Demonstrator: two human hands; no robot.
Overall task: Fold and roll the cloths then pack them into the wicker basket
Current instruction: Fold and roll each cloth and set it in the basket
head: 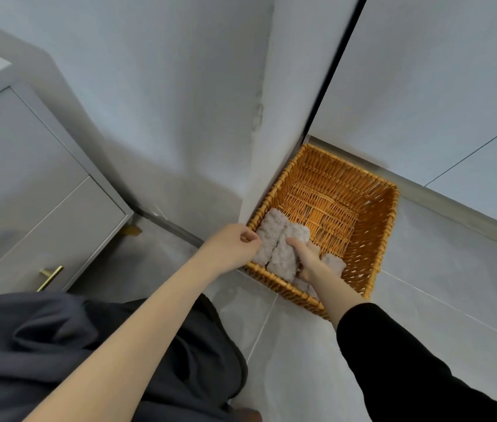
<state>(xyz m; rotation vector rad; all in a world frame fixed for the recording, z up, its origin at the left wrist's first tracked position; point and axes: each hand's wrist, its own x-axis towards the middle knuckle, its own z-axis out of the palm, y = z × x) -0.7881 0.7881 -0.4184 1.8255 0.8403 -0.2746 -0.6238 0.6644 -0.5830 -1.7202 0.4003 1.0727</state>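
Note:
An orange wicker basket (384,226) stands on the floor against a wall corner. Inside its near-left end lie rolled grey-lilac cloths: one roll (270,236) along the left wall, a second roll (286,254) beside it, and a third (334,263) partly hidden behind my wrist. My right hand (306,260) reaches into the basket and grips the second roll. My left hand (235,245) is at the basket's left rim, fingers curled and touching the edge of the first roll.
A grey cabinet (43,208) with brass handles (51,277) stands at the left. White walls meet at a corner right behind the basket. Grey floor tiles (423,300) surround it. Dark grey fabric (58,345) covers my lap at the lower left.

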